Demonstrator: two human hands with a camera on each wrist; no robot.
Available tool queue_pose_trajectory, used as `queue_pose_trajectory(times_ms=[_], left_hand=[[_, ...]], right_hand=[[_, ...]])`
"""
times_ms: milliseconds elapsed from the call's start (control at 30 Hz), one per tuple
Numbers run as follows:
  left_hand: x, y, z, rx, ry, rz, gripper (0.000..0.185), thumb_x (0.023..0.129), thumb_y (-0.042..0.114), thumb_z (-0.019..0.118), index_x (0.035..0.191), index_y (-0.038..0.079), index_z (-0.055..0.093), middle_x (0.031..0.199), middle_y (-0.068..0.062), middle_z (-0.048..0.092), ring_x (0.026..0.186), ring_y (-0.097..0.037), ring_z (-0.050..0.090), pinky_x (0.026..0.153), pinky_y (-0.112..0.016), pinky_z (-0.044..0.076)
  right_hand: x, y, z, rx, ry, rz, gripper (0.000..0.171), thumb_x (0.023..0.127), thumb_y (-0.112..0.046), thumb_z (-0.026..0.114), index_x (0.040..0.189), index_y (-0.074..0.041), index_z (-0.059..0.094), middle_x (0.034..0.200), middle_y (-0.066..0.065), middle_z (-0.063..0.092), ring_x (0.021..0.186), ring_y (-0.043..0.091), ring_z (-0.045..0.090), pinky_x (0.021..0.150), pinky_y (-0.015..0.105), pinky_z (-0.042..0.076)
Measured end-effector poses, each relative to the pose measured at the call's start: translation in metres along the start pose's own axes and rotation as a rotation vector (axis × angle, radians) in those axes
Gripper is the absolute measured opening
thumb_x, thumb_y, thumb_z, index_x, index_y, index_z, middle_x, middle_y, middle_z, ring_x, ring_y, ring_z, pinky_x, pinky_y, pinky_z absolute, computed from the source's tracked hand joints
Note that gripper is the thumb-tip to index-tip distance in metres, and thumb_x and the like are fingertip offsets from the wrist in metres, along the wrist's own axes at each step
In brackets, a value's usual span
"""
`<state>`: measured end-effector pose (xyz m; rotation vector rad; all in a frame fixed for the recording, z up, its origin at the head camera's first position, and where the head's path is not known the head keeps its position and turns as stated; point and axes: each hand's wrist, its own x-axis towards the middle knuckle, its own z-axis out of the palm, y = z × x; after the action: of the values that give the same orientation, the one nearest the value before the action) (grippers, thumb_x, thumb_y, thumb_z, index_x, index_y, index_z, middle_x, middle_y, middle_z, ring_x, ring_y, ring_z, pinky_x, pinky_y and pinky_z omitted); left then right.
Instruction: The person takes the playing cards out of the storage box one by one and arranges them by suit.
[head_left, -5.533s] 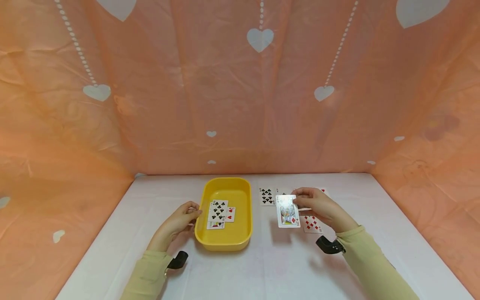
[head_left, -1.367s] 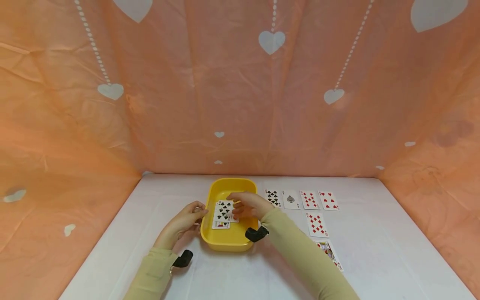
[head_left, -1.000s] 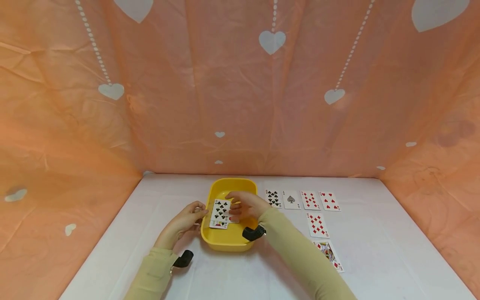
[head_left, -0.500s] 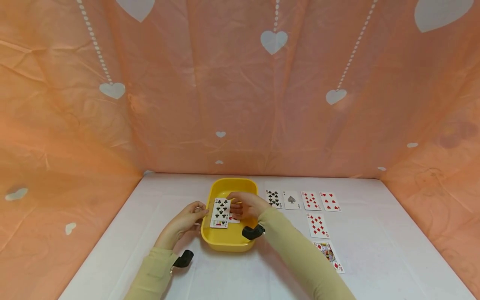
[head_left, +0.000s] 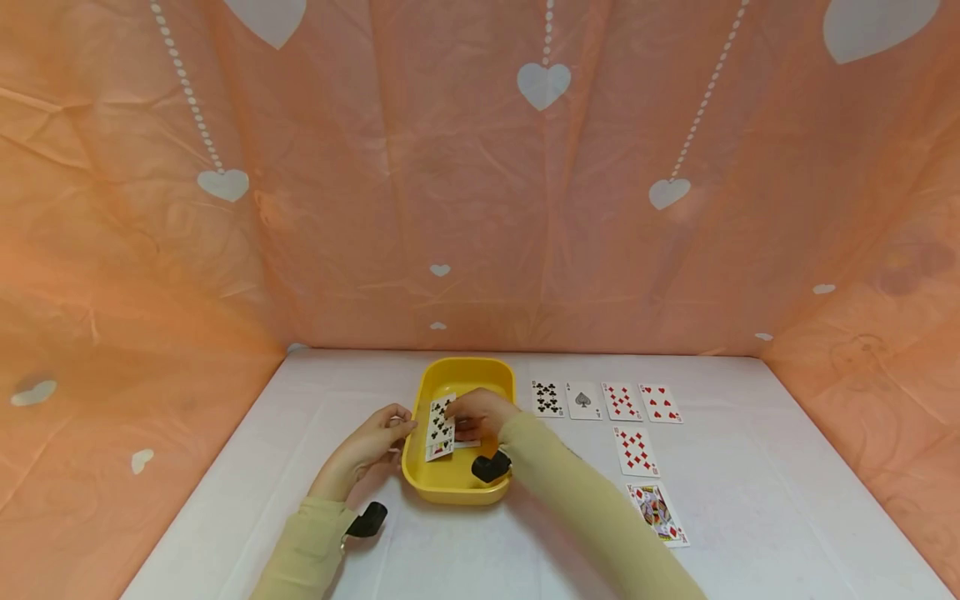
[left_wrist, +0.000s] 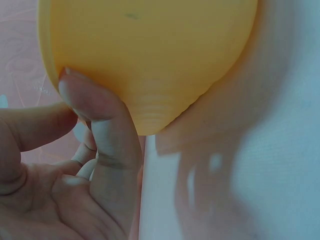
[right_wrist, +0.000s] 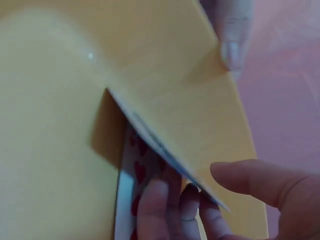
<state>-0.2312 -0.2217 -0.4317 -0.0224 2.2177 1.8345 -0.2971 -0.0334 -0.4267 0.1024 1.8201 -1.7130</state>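
My left hand [head_left: 369, 442] pinches the left rim of a yellow plastic tray [head_left: 459, 492], its thumb [left_wrist: 95, 100] against the outer wall in the left wrist view. Inside the tray, my right hand [head_left: 480, 412] holds a tilted clubs playing card [head_left: 437, 427] with a black face card [head_left: 439, 450] under it. In the right wrist view these cards [right_wrist: 160, 147] are seen edge-on, fingers curled below them and the thumb [right_wrist: 240, 175] above. A hearts card [right_wrist: 140, 170] lies flat beneath, partly hidden by the fingers.
Right of the tray, a row on the white table [head_left: 750, 475] has a clubs card [head_left: 547, 399], ace of spades [head_left: 583, 402], diamonds card [head_left: 622, 402] and hearts card [head_left: 661, 404]. Below are another diamonds card [head_left: 636, 452] and a diamonds face card [head_left: 658, 512]. Pink cloth [head_left: 480, 208] surrounds the table.
My right hand has set the diamonds face card on the table at lower right and come over to the tray. There it has tilted up the clubs card. My left hand stays at the rim.
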Motion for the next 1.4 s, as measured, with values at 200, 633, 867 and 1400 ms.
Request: queue_pose_trajectory(times_ms=[200,633,867,1400], left_hand=[[0.002,-0.001,0.001,-0.004,0.009,-0.003,0.011,0.099,0.009,0.05,0.102,0.0,0.044,0.08,-0.01,0.057,0.061,-0.014,0.053,0.049,-0.025,0.045],[0.001,-0.002,0.0,0.001,0.01,0.011,0.012,0.099,0.008,0.049,0.104,-0.002,0.043,0.08,-0.01,0.059,0.06,-0.014,0.053,0.05,-0.026,0.044],[0.0,0.0,0.001,0.006,0.002,-0.003,0.013,0.1,0.01,0.049,0.104,-0.001,0.043,0.081,-0.012,0.058,0.058,-0.014,0.051,0.049,-0.025,0.044],[-0.001,-0.001,-0.002,0.001,-0.04,0.048,0.017,0.099,0.015,0.051,0.101,0.0,0.043,0.079,-0.011,0.059,0.06,-0.015,0.053,0.05,-0.025,0.046]], right_hand=[[0.005,0.004,0.005,-0.071,0.05,-0.033,0.01,0.08,0.009,0.062,0.09,0.007,0.062,0.079,0.014,0.065,0.069,0.022,0.063,0.072,0.035,0.056],[-0.001,0.001,-0.003,-0.164,0.128,-0.159,0.013,0.08,0.01,0.061,0.089,0.004,0.055,0.078,0.016,0.064,0.061,0.023,0.063,0.063,0.036,0.056],[-0.004,-0.003,-0.008,-0.084,0.094,-0.153,0.018,0.085,0.011,0.054,0.103,0.01,0.056,0.09,0.023,0.064,0.076,0.032,0.066,0.07,0.044,0.056],[-0.014,-0.017,-0.021,-0.115,0.115,-0.194,0.006,0.086,0.007,0.056,0.091,0.005,0.056,0.083,0.011,0.058,0.071,0.021,0.059,0.074,0.038,0.054]])
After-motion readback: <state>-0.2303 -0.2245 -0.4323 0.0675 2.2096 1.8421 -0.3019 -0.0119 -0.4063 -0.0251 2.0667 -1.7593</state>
